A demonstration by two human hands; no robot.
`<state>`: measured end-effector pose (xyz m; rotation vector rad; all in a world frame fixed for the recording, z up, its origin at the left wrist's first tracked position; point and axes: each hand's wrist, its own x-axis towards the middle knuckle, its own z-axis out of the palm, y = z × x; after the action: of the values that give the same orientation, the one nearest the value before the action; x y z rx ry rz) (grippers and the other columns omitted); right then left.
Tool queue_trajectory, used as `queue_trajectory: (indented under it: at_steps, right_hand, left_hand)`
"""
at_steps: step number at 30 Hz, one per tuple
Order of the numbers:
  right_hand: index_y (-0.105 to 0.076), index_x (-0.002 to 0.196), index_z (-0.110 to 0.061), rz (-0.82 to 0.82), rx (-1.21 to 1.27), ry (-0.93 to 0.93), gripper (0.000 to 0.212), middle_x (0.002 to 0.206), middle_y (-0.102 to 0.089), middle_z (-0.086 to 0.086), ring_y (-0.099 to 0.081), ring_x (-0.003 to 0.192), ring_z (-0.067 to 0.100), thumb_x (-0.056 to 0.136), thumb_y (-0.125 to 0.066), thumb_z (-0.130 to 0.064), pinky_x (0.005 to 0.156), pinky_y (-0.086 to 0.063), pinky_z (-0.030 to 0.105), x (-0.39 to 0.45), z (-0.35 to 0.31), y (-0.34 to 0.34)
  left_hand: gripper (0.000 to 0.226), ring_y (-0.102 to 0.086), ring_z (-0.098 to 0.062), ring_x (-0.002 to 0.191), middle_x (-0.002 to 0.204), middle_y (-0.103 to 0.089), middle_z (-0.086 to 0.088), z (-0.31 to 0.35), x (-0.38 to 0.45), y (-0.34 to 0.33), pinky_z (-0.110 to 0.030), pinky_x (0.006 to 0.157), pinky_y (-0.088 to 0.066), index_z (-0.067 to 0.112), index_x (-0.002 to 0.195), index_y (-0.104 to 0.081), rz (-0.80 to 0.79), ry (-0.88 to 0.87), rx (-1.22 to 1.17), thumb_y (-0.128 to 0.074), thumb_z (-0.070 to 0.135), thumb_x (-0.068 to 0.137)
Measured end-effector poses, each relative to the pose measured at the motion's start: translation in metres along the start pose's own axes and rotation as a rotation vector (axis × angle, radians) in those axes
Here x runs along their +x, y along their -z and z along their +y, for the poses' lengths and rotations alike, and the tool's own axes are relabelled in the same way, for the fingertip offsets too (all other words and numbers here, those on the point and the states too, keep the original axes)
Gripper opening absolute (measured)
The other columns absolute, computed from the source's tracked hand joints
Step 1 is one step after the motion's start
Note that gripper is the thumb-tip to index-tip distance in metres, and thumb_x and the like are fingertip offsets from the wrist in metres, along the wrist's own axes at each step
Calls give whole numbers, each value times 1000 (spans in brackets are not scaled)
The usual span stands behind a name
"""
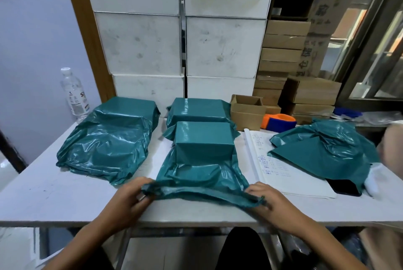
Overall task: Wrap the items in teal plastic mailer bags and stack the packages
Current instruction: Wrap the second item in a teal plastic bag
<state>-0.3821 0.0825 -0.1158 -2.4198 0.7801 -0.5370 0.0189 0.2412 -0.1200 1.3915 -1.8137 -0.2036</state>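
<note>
A teal mailer bag [201, 169] lies in the middle of the white table [54, 195] with a box-shaped item inside at its far end. My left hand [130, 195] grips the left corner of its open near edge. My right hand [265, 198] grips the right corner, and the edge is stretched between them. Behind it sits a wrapped teal package [199, 109]. To the left lies a larger bagged item [109, 141] with loose plastic. A pile of empty teal bags [325, 149] lies at the right.
White boxes [181, 40] are stacked at the back, cardboard boxes [283, 51] to their right. An open small carton [247, 111], an orange and blue tape dispenser [279, 122], a notebook [281, 171], a black phone [345, 188] and a water bottle [74, 93] stand around. Another person's arm [392, 147] shows at the right edge.
</note>
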Motion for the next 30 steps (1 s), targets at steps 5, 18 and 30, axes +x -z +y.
queue_trajectory:
  at_steps: [5, 18, 30]
  right_hand:
    - [-74, 115, -41, 197, 225, -69, 17, 112, -71, -17, -65, 110, 10, 102, -64, -40, 95, -49, 29, 32, -26, 25]
    - [-56, 131, -46, 498, 535, -363, 23, 121, -61, -26, -58, 121, 7, 112, -44, -39, 103, -43, 28, 150, -27, 39]
    - [-66, 130, -27, 613, 442, -371, 29, 110, -71, -10, -64, 105, 8, 112, -44, -31, 87, -48, 30, 171, -31, 34]
  left_hand:
    - [32, -74, -19, 85, 91, -78, 4, 10, 43, 5, -48, 77, -60, 18, 96, -75, 141, 213, -162, -59, 45, 96]
    - [30, -65, -8, 112, 118, -70, 10, -2, 167, -8, -36, 98, -48, 23, 130, -61, 207, 387, -211, -40, 35, 114]
    - [24, -57, -24, 71, 77, -64, -6, -1, 176, -17, -44, 67, -47, 19, 104, -61, 337, 354, -68, -43, 33, 112]
